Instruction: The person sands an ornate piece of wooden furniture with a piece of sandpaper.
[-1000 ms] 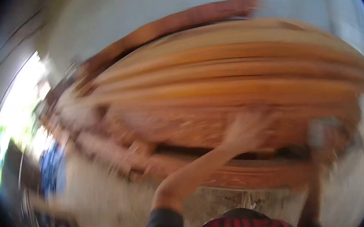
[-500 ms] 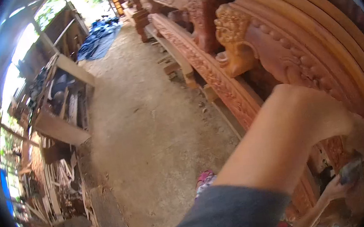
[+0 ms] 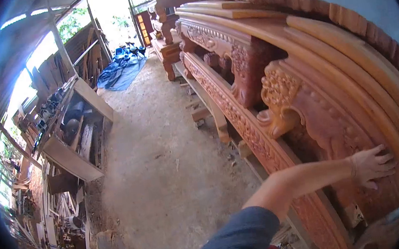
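Across the carved wooden panel [image 3: 330, 112] at the person's right, the left arm [image 3: 306, 181] has straightened out since a moment ago, the left hand [image 3: 372, 163] now laid there with fingers spread, gripping nothing. Lower down, the right hand [image 3: 379, 232] is dim, so I can't tell its grip; a small greyish patch [image 3: 395, 214] shows beside it.

Right hand [image 3: 379, 233] blurred, pale thing [image 3: 395, 214] at it unclear

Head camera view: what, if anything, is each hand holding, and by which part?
The left hand holds nothing; it rests open against the carved wood. The right hand seems to hold a greyish object, but I cannot tell by which part.
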`<state>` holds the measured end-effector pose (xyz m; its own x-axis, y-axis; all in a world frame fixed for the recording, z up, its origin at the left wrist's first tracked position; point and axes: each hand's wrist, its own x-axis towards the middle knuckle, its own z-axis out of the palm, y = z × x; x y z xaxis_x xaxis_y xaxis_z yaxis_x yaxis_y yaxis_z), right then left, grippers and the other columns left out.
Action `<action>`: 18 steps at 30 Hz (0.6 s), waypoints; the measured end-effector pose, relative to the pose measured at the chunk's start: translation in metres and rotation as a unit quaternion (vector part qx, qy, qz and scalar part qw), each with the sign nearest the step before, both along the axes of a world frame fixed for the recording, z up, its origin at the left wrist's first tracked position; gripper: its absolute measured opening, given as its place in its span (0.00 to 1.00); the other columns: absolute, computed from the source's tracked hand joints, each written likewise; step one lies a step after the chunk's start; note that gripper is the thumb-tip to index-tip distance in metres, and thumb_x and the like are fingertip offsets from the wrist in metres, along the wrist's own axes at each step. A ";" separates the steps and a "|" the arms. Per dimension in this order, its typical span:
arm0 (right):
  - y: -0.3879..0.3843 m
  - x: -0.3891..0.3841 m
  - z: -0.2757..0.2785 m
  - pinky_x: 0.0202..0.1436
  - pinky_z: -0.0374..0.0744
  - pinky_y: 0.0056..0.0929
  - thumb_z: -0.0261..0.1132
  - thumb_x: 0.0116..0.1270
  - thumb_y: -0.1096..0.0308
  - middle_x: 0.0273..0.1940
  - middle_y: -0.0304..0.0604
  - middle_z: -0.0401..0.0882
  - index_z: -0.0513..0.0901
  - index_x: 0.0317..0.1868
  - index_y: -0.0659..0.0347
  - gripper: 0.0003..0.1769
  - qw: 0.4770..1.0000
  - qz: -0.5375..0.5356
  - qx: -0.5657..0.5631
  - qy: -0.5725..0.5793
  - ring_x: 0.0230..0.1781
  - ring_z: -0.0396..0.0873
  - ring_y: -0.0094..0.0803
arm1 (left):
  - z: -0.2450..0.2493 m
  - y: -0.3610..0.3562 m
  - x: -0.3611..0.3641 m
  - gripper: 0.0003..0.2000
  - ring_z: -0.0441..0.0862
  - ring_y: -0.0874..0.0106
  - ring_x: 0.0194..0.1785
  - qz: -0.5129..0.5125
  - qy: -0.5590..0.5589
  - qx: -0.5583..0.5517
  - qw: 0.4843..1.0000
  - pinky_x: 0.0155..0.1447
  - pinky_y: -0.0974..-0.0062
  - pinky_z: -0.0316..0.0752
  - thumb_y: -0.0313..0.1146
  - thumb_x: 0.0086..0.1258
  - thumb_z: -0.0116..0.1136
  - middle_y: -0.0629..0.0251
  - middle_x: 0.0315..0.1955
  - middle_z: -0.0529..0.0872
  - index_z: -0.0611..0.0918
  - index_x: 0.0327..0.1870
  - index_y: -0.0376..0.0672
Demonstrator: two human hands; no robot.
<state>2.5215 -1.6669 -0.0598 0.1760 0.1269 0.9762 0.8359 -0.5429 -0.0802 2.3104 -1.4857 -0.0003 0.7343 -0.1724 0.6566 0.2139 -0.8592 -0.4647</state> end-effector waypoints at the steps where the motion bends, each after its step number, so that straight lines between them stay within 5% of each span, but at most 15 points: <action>1: 0.011 -0.028 0.005 0.73 0.68 0.53 0.44 0.85 0.56 0.69 0.65 0.69 0.70 0.69 0.74 0.29 0.999 0.033 0.007 -0.011 0.68 0.69 0.60 | -0.017 0.000 0.004 0.37 0.50 0.56 0.82 0.025 -0.067 -0.016 0.997 0.81 0.44 0.47 0.61 0.77 0.43 0.61 0.80 0.57 0.58 0.81 0.49; 4: 0.032 -0.101 -0.011 0.78 0.60 0.56 0.51 0.81 0.59 0.74 0.57 0.64 0.65 0.76 0.63 0.29 0.983 0.160 0.008 -0.085 0.76 0.61 0.56 | -0.068 -0.026 -0.035 0.39 0.38 0.56 0.85 0.062 -0.139 -0.097 0.984 0.84 0.44 0.36 0.57 0.77 0.48 0.60 0.83 0.45 0.54 0.82 0.47; 5: 0.035 -0.122 -0.024 0.79 0.58 0.58 0.54 0.80 0.60 0.76 0.55 0.63 0.63 0.78 0.59 0.30 0.973 0.201 0.004 -0.110 0.78 0.59 0.55 | -0.090 -0.047 -0.067 0.39 0.36 0.56 0.85 0.051 -0.096 -0.266 0.958 0.84 0.44 0.36 0.57 0.77 0.49 0.60 0.83 0.44 0.53 0.83 0.48; 7: 0.021 -0.142 -0.070 0.79 0.60 0.56 0.47 0.83 0.55 0.78 0.56 0.60 0.59 0.80 0.59 0.31 0.968 0.038 -0.236 -0.081 0.79 0.56 0.55 | -0.144 -0.090 -0.152 0.39 0.37 0.53 0.85 0.082 -0.025 -0.511 0.855 0.83 0.42 0.37 0.57 0.77 0.49 0.60 0.83 0.45 0.52 0.83 0.52; 8: 0.013 -0.161 -0.085 0.78 0.61 0.52 0.47 0.83 0.55 0.77 0.56 0.61 0.61 0.79 0.60 0.31 0.946 0.140 -0.293 -0.006 0.79 0.58 0.54 | -0.195 -0.106 -0.190 0.37 0.40 0.55 0.85 0.158 -0.011 -0.581 0.799 0.83 0.45 0.39 0.58 0.78 0.47 0.60 0.83 0.48 0.54 0.83 0.53; 9: 0.001 -0.184 -0.100 0.78 0.62 0.48 0.47 0.83 0.55 0.77 0.56 0.62 0.62 0.79 0.61 0.30 0.905 0.238 -0.346 0.069 0.78 0.60 0.52 | -0.294 -0.109 -0.234 0.36 0.46 0.57 0.84 0.161 -0.043 -0.569 0.805 0.83 0.50 0.43 0.58 0.79 0.45 0.59 0.81 0.55 0.57 0.82 0.50; 11: -0.017 -0.207 -0.157 0.72 0.69 0.43 0.52 0.81 0.56 0.71 0.59 0.71 0.69 0.74 0.67 0.29 0.799 0.299 -0.381 0.357 0.71 0.70 0.52 | -0.420 -0.148 -0.362 0.34 0.55 0.58 0.81 0.355 0.106 -0.685 0.627 0.81 0.54 0.52 0.55 0.79 0.48 0.57 0.78 0.62 0.61 0.80 0.48; 12: -0.023 -0.214 -0.179 0.70 0.70 0.45 0.52 0.80 0.56 0.67 0.60 0.73 0.70 0.72 0.67 0.28 0.747 0.320 -0.420 0.405 0.69 0.72 0.53 | -0.446 -0.155 -0.443 0.34 0.56 0.58 0.81 0.439 0.105 -0.696 0.558 0.81 0.54 0.52 0.55 0.79 0.48 0.57 0.78 0.62 0.62 0.80 0.47; 13: -0.026 -0.220 -0.189 0.67 0.71 0.46 0.53 0.80 0.56 0.64 0.62 0.74 0.71 0.70 0.67 0.28 0.696 0.343 -0.492 0.395 0.66 0.73 0.54 | -0.443 -0.137 -0.524 0.33 0.56 0.58 0.81 0.516 0.050 -0.671 0.531 0.81 0.55 0.53 0.54 0.79 0.48 0.56 0.78 0.63 0.62 0.80 0.47; 15: -0.030 -0.235 -0.199 0.63 0.73 0.50 0.55 0.78 0.57 0.58 0.64 0.78 0.74 0.66 0.68 0.26 0.588 0.374 -0.616 0.367 0.61 0.77 0.57 | -0.341 -0.067 -0.687 0.33 0.58 0.57 0.80 0.627 -0.156 -0.525 0.554 0.80 0.55 0.54 0.53 0.79 0.49 0.55 0.77 0.64 0.62 0.79 0.46; 18: -0.005 -0.277 -0.204 0.55 0.76 0.55 0.57 0.76 0.57 0.48 0.67 0.82 0.78 0.61 0.68 0.24 0.524 0.363 -0.697 0.330 0.53 0.81 0.61 | -0.064 -0.022 -0.840 0.32 0.60 0.57 0.79 0.633 -0.369 -0.198 0.651 0.80 0.55 0.55 0.51 0.79 0.50 0.53 0.76 0.65 0.63 0.79 0.45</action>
<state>2.2447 -1.6715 -0.2637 -0.1715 0.9020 -0.3962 0.9027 -0.0173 -0.4300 1.4699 -1.5073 -0.0643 -0.4177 0.5541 0.7201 0.9066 0.2018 0.3706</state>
